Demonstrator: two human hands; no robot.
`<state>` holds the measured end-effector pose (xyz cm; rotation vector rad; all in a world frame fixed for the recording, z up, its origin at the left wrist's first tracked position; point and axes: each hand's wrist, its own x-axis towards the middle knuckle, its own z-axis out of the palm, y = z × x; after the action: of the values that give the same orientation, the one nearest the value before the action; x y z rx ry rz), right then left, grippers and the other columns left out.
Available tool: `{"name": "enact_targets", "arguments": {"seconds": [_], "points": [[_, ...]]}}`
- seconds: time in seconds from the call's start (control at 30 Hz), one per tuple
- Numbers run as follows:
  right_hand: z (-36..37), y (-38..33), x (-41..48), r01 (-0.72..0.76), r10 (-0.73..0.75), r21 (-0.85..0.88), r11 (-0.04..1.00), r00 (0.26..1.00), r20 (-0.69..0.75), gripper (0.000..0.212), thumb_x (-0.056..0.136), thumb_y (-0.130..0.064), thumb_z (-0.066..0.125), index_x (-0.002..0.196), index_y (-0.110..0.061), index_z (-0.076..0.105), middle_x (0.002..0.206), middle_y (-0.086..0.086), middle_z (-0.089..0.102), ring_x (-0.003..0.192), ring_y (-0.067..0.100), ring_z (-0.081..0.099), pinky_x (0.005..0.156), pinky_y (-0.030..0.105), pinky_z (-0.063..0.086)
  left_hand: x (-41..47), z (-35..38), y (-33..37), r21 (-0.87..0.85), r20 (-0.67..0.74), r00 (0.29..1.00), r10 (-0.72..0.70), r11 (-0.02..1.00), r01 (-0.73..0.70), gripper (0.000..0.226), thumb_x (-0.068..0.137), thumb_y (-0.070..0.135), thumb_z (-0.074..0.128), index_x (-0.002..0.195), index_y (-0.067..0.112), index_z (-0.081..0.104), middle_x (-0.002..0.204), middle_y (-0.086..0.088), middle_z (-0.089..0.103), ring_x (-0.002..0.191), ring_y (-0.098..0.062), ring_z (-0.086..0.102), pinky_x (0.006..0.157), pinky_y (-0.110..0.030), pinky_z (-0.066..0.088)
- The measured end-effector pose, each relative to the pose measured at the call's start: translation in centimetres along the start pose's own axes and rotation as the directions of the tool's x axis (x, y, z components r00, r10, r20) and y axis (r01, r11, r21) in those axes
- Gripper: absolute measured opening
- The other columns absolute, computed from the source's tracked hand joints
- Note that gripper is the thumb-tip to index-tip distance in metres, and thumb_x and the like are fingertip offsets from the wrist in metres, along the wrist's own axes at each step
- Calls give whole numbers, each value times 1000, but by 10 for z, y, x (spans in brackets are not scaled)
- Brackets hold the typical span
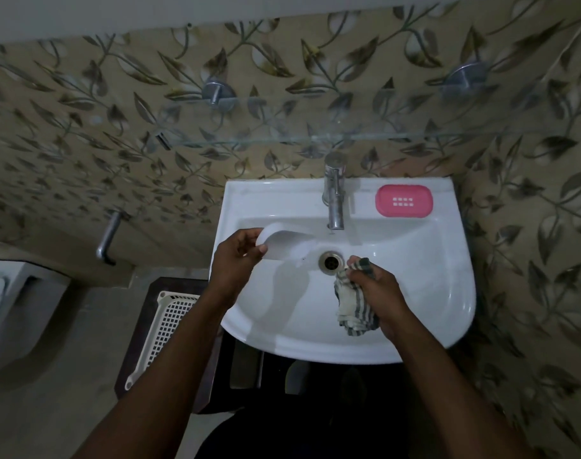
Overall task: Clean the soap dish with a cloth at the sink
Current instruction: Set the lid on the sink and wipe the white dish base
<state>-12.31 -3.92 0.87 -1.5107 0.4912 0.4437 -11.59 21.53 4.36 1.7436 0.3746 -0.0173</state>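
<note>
At the left, a white plastic basket (pixel 170 326) lies lower down beside the sink (pixel 249 197). The left hand (pixel 236 256) is over the left part of the basin, its fingers and thumb curled round the end of a white oval tray (pixel 284 245). Just right of the drain (pixel 331 261), which is in front of the tap (pixel 335 197), the right hand (pixel 378 293) grips a bunched checked cloth (pixel 353 306) low in the basin. The pink soap dish (pixel 404 201) lies flat on the back ledge, right of the tap and apart from both hands.

left hand (pixel 237 256): left of drain (pixel 331 262), pinches dish (pixel 289 245) | right hand (pixel 375 289): just right of drain, grips cloth (pixel 352 309)
</note>
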Motion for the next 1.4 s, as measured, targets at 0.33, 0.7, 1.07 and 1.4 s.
{"name": "enact_targets", "arguments": {"seconds": [0.33, 0.7, 1.07, 1.4], "points": [[-9, -3, 1, 12, -10, 72, 997, 1000, -24, 13, 89, -14, 67, 83, -25, 72, 93, -1, 74, 85, 17, 70, 85, 35, 54, -21, 10, 33, 288, -88, 948, 306, 919, -270, 29, 86, -3, 65, 110, 12, 68, 108, 10, 66, 97, 20, 55, 76, 2, 41], [-4, -10, 12, -3, 4, 85, 996, 1000, -19, 31, 87, -16, 69, 118, -20, 70, 106, -1, 73, 95, 18, 70, 91, 37, 55, -28, -2, 64, 497, -50, 756, 653, 673, -549, 36, 82, 2, 71, 116, 12, 68, 111, 16, 62, 94, -1, 61, 81, -15, 51], [17, -26, -4, 107, -91, -65, 992, 971, 220, 34, 89, -19, 68, 118, -35, 69, 111, -10, 73, 100, 7, 69, 91, 27, 53, -26, -3, -1, -160, -83, 990, -114, 982, 99, 12, 92, 15, 66, 101, 17, 72, 97, -4, 75, 96, -23, 70, 73, -27, 58], [31, -48, -42, 127, -93, -129, 984, 967, 238, 30, 86, -21, 70, 114, -29, 71, 101, -3, 76, 93, 15, 72, 93, 41, 55, -13, 6, 12, -525, -12, 978, -206, 834, 169, 33, 94, 46, 53, 109, 21, 70, 106, -5, 68, 93, -23, 61, 78, -38, 52]]}}
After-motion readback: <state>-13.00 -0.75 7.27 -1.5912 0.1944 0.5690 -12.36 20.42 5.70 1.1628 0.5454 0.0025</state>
